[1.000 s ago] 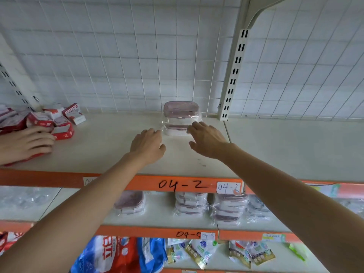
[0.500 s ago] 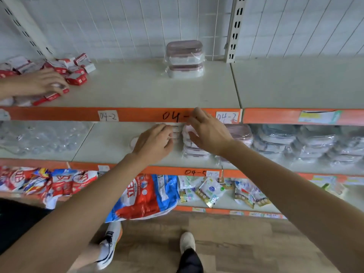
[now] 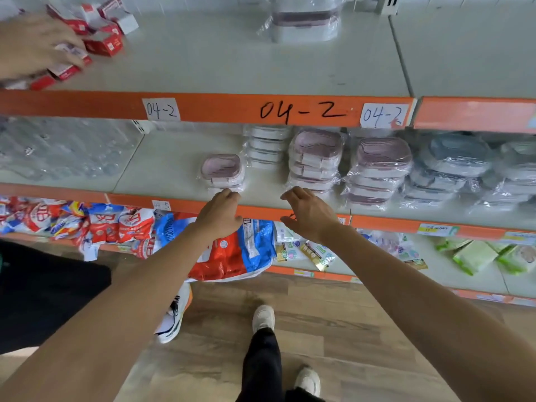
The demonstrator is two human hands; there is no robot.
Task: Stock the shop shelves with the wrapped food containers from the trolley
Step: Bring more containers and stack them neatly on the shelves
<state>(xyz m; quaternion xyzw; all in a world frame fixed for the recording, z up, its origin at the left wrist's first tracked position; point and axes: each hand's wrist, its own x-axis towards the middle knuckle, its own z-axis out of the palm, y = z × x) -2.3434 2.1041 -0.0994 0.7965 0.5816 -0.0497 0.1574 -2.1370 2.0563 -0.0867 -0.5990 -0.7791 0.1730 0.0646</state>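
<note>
Head view: I see both of my arms stretched out in front of the middle shelf [image 3: 179, 166]. My left hand [image 3: 220, 213] is palm down, fingers loosely bent and holding nothing, with its fingertips at the shelf's front lip just below a short stack of pink-lidded wrapped containers [image 3: 222, 173]; I cannot tell whether they touch the wrap. My right hand [image 3: 309, 214] is also free, fingers spread and slightly curved, thumb out to the left, hovering at the shelf edge just in front of a taller pink-lidded stack [image 3: 316, 161].

To the right of that stack stands another pink-lidded stack [image 3: 380, 172], and beyond it grey-blue-lidded wrapped containers [image 3: 455, 163]. One more wrapped container pack [image 3: 304, 20] sits at the back of the top shelf [image 3: 232, 62].

The orange rail [image 3: 220, 107] of the top shelf carries "04-2" in black marker, with a white paper tag [image 3: 161, 109] to its left and another [image 3: 383, 115] to its right, both reading "04-2". A small tag on the lower rail is too blurred to read.

At upper left, another person's hand [image 3: 32, 44] rests on red-and-white small boxes [image 3: 98, 33]. Red, white and blue bags [image 3: 232, 253] lie on the bottom shelf; their print is illegible.
</note>
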